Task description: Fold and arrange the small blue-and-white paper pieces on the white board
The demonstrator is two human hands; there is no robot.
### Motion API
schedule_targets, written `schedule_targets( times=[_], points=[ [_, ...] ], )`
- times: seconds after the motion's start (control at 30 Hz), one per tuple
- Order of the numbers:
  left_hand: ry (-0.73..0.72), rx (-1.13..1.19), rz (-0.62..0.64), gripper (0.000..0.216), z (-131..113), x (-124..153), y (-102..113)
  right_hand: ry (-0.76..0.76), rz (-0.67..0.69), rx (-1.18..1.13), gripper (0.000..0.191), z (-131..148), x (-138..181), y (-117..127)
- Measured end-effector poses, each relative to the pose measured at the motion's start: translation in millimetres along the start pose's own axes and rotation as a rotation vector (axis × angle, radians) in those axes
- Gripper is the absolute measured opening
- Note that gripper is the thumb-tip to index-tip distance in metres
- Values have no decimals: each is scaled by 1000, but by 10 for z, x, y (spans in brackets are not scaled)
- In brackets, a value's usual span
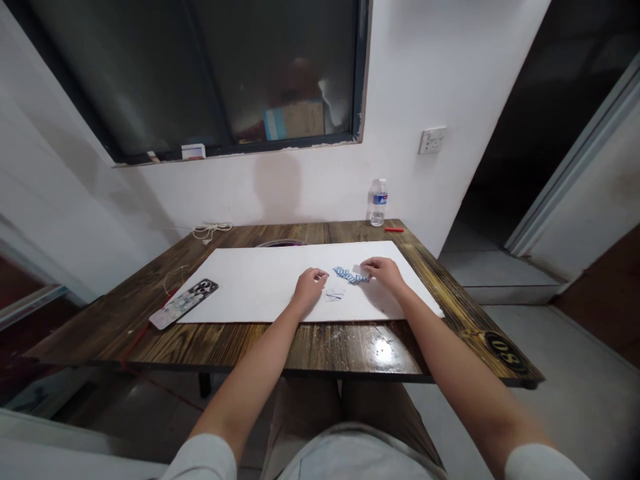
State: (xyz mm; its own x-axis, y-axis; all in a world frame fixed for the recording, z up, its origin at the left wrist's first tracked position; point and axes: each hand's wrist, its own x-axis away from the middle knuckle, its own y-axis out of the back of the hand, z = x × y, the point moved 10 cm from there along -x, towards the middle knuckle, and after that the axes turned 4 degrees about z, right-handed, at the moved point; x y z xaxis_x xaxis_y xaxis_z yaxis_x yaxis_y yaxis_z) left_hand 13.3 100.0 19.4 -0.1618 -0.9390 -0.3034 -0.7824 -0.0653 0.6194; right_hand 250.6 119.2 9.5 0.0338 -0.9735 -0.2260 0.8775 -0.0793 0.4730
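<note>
A small blue-and-white zigzag piece [345, 273], like a folded strip or chain, lies on the white board [250, 280]. Its right end meets the fingertips of my right hand [384, 272], which are pinched together there. To the left of the piece is my left hand [309, 291], resting low over the board with fingers curled and thumb and forefinger drawn together. Whatever is between those left fingertips is too small to make out. Dark pen scribbles [335, 295] mark the board just below the zigzag piece.
A phone in a patterned case [184, 304] lies over the board's left edge. Toward the back of the wooden table [345, 347] are a white cord [212, 230], a water bottle [379, 203] and a red pen [394, 230]. A round object [280, 243] shows partly behind the board.
</note>
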Motion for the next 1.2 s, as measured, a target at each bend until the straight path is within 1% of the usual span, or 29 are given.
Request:
schedule_targets(
  times=[0.1,0.17,0.2,0.27,0.4,0.5,0.6,0.7,0.77,0.83,0.93,1.1,1.2],
  points=[
    [-35,-17,44,13,-57,3,-44,53,124,-107,13,113,41,-296],
    [-59,-34,73,14,-99,11,-72,99,220,-103,14,203,102,-490],
    [-70,-47,86,14,-119,17,-84,123,234,-81,14,240,131,-544],
    [-98,-76,110,15,-161,29,-106,211,238,-5,14,334,187,-611],
    [-173,-138,164,15,-226,49,-166,403,207,216,15,483,273,-658],
    [-254,-193,212,17,-261,69,-238,459,136,360,15,512,278,-614],
    [-353,-238,266,22,-308,114,-320,444,96,499,23,483,258,-595],
    [-428,-271,318,21,-361,170,-388,389,123,632,36,403,246,-649],
    [-427,-286,344,18,-369,182,-410,368,175,688,40,362,255,-713],
    [-390,-283,354,14,-353,168,-405,352,221,716,40,348,267,-755],
    [-339,-268,336,15,-331,134,-367,331,224,716,36,389,271,-721],
    [-309,-279,254,17,-321,95,-282,296,156,675,26,450,250,-600],
    [-289,-275,189,13,-317,77,-217,325,132,673,29,477,245,-608]
  ],
)
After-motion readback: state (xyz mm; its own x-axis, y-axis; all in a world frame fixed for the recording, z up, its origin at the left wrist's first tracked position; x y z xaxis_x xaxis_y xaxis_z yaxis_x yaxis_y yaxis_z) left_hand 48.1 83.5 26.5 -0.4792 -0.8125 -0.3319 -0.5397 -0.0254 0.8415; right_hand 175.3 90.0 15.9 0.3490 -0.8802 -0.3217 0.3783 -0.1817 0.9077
